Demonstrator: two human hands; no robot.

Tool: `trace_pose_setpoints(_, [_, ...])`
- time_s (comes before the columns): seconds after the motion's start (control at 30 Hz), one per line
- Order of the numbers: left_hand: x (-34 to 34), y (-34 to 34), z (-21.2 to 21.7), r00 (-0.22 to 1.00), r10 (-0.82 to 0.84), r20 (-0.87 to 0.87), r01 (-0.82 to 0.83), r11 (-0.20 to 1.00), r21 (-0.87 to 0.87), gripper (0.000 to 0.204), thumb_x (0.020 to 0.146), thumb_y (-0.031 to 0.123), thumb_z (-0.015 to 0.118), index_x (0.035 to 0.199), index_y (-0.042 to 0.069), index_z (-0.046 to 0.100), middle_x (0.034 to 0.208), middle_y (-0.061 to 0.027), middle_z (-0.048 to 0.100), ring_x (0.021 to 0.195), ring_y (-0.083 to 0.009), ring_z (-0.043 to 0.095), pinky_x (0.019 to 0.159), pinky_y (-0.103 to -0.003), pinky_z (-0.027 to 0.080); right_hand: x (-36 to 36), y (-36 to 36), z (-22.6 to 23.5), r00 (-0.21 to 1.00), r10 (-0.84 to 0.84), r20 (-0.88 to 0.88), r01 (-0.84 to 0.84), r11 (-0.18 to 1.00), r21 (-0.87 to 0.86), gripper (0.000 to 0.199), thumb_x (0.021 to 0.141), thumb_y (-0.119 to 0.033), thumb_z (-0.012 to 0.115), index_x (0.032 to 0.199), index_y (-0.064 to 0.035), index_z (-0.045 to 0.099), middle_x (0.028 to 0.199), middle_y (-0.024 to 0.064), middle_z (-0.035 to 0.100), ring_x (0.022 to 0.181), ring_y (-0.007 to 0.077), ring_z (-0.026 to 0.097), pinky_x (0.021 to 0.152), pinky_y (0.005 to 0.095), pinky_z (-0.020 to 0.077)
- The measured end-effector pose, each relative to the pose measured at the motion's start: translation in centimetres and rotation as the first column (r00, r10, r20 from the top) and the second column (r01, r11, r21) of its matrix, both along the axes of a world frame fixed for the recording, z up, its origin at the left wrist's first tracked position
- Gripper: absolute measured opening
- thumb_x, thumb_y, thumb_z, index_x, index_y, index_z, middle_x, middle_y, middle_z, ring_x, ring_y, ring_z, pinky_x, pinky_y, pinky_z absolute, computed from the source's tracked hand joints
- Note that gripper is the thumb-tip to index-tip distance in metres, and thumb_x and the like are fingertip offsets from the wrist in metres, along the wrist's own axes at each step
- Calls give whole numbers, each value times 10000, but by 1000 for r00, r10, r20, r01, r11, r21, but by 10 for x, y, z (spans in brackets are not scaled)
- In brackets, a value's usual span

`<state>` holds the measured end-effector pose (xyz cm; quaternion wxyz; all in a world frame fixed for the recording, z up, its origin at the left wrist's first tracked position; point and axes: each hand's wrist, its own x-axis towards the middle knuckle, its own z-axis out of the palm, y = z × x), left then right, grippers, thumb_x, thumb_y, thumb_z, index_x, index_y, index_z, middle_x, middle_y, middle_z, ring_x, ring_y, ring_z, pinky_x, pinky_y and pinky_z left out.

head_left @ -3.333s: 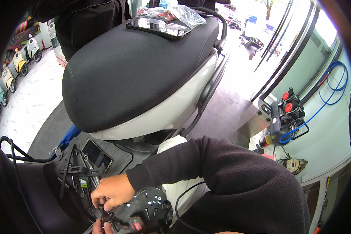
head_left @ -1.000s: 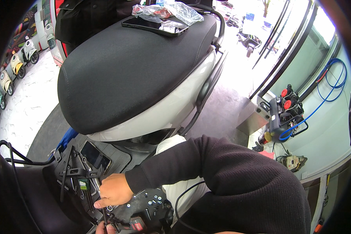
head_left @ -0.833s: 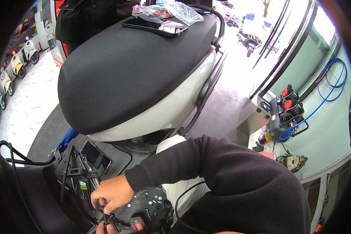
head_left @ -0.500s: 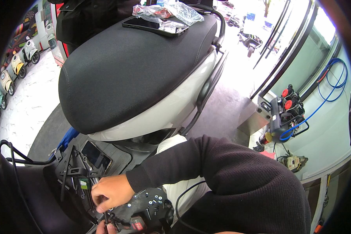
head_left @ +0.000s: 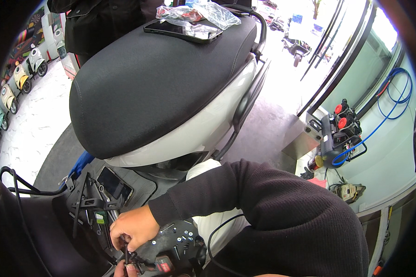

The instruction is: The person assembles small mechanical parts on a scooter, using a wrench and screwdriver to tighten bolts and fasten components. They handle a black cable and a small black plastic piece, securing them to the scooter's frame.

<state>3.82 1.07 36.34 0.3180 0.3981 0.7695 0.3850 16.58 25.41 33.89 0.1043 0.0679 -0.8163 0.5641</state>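
My right hand reaches in from the right in a black ribbed sleeve, fingers closed on the upper end of a small dark rod-like part. Just below it, only the fingertips of my left hand show at the lower edge, pinching the same part from beneath. What exactly the part is cannot be made out. Right beside the hands lies a black and red block, like a tool battery. Several loose bolts and washers are scattered on the dark footboard to the right of my right hand.
A scooter's black seat carries a phone and plastic bags. On the footboard lie another phone, a black bracket and wrenches. An air compressor with a blue hose stands at right. A person in dark clothes stands behind the seat.
My right hand's thumb and fingers have shifted slightly to the right and closed around the upper end of the dark part. The left fingertips stay nearly in place.
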Motion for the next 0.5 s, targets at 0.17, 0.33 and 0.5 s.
trace_pose_setpoints(0.17, [-2,0,3,1000,-10,29,10,1000,-12,293,1072,212,670,1173,-59,722,846,-57,718,727,-125,591,669,-297,499,-4,-7,-1,999,-36,-19,37,997,68,261,921,-141,754,1131,8,719,1046,135,730,904,292,733,804,419,578])
trace_pose_setpoints(0.33, [-3,-1,4,995,-93,-41,93,996,-18,297,1074,221,669,1167,-57,722,844,-58,717,732,-118,587,668,-300,496,2,-9,8,940,-103,326,124,991,-42,229,960,-141,720,1129,14,712,892,97,750,849,262,751,804,407,585])
trace_pose_setpoints(0.5, [-3,-1,2,1000,-12,4,12,1000,10,306,1077,222,668,1173,-64,718,853,-65,722,746,-124,603,679,-303,505,1,-6,4,986,-14,168,45,982,-186,243,909,-82,729,1127,24,735,1019,133,767,900,231,774,771,372,600])
